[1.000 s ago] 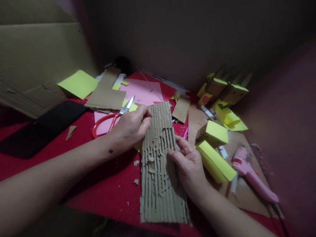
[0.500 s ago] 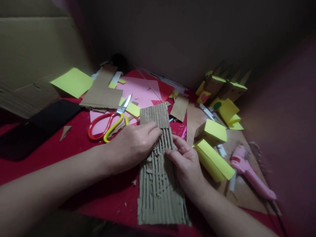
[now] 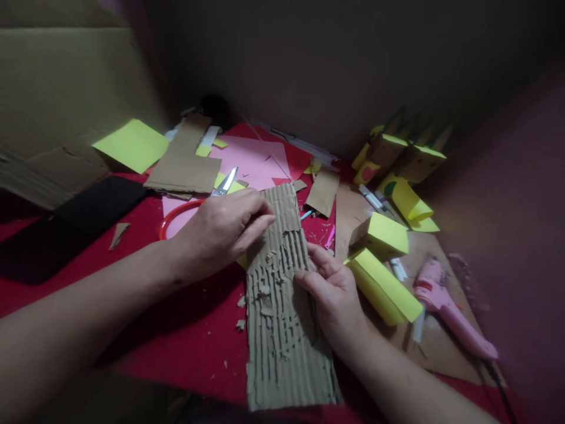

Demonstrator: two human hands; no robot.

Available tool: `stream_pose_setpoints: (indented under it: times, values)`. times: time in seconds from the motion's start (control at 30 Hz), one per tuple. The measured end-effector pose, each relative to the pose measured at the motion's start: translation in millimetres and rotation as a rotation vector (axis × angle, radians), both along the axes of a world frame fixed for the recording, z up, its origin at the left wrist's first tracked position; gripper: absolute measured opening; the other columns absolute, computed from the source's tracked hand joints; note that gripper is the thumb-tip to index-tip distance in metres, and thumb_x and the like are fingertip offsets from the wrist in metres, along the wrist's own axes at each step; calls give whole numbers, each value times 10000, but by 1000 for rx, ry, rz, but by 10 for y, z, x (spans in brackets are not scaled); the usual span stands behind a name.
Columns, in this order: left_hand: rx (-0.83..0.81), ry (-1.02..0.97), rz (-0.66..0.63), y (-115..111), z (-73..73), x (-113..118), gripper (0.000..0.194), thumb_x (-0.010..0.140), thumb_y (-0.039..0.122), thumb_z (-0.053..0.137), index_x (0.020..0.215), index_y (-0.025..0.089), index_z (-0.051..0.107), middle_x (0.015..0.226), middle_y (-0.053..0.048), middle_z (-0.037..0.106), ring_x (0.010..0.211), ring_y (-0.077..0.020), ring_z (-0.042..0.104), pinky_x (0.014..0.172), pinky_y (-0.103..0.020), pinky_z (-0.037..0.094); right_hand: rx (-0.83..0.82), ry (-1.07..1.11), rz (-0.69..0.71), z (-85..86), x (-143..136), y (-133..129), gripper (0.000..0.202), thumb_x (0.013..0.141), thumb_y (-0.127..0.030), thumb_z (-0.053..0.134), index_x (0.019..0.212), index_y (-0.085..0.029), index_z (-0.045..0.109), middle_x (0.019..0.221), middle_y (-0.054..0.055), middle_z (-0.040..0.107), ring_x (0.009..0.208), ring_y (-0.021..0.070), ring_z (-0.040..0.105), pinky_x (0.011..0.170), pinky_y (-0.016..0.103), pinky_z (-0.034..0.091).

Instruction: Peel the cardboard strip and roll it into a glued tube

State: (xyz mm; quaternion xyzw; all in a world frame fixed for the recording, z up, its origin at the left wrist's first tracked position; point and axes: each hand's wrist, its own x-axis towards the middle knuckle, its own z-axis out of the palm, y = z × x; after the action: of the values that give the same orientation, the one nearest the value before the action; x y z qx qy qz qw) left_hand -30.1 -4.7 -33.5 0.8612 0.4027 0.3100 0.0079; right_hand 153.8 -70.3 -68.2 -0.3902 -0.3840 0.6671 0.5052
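Right grip (image 3: pixel 333 297): clamped on the right edge of a corrugated cardboard strip (image 3: pixel 289 377), thumb on the ribbed face, fingers behind. Left grip (image 3: pixel 225 227): thumb and fingers drawn together over the strip's upper left edge; cannot tell whether a shred is pinched between them. Strip lies between the two grips and extends toward the wearer below them, face torn and ridged.

Counter (image 3: pixel 189 335): red covering, small torn scraps (image 3: pixel 241 324) just beside the strip, below the left grip. Scissors (image 3: pixel 226 181) partly hidden behind the left grip, blades pointing away. Beyond it, pink paper (image 3: pixel 253 158) and cut cardboard (image 3: pixel 194 175). Black flat object (image 3: pixel 70 227) well to its left. Right of the right grip: two yellow blocks (image 3: pixel 386 288) near, then a pink glue gun (image 3: pixel 457 318) on a brown board (image 3: pixel 445 356).

Room: dim; dark wall (image 3: pixel 309 70) beyond both grips, large cardboard panel (image 3: pixel 66 88) far left of the left one.

Pose: left forearm enters from lower left, back of hand up, fingers curled. Right forearm enters from lower right, palm turned inward, thumb uppermost.
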Motion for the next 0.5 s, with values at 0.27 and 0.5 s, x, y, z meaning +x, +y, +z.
stream_pose_setpoints:
  times: [0.27,0.5]
  values:
    - [214,256,-139,-119,-130,80,255,950,208,411,886,157,652,801,-53,627,650,-165,562,543,-293,381,9,-14,-6,-23,6,38,363,733,-113,594,1063,-231,686,903,-4,731,772,160,665,692,257,524]
    - [340,436,-183,-120,-53,83,291,932,137,372,778,150,618,712,-61,571,596,-179,498,516,-318,335,-9,-62,34,-24,25,3,356,744,-109,582,1061,-231,690,809,-24,722,642,129,629,587,227,481]
